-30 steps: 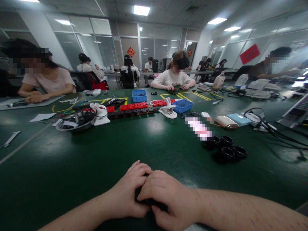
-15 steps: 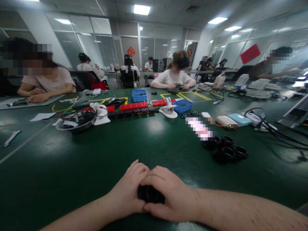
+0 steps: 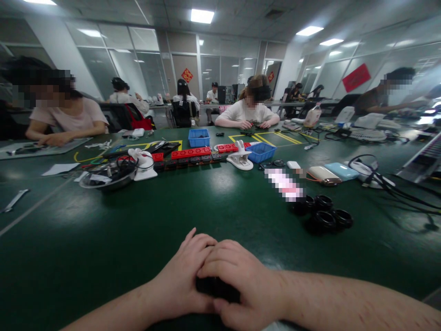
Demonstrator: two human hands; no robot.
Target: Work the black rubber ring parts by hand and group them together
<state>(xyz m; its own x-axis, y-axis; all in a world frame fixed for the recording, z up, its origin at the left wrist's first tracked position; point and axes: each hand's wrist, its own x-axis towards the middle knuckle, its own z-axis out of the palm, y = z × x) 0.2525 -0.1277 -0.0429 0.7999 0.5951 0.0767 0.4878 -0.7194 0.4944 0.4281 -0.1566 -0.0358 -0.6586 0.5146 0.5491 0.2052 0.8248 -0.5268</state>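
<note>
A dark round part point(image 3: 217, 288) sits between my two hands near the front of the green table, mostly covered by fingers; its exact kind is hidden. My left hand point(image 3: 188, 271) curls around its left side, thumb below and fingers over the far edge. From the right, my right hand point(image 3: 241, 280) closes over the top of it, its fingertips meeting the left hand's fingers. Farther off to the right stand several black ring-shaped parts point(image 3: 324, 220) in a tight cluster.
Across the green table point(image 3: 144, 220) stand a metal bowl point(image 3: 106, 179) of black parts, red trays point(image 3: 191, 153), a white clamp stand point(image 3: 240, 157) and blue bins point(image 3: 262, 151). A wrench point(image 3: 15, 201) lies left, power banks point(image 3: 324, 175) and cables right. Co-workers sit around.
My right hand has turned slightly around the dark part, its thumb shifting right and down. The left hand keeps nearly the same place.
</note>
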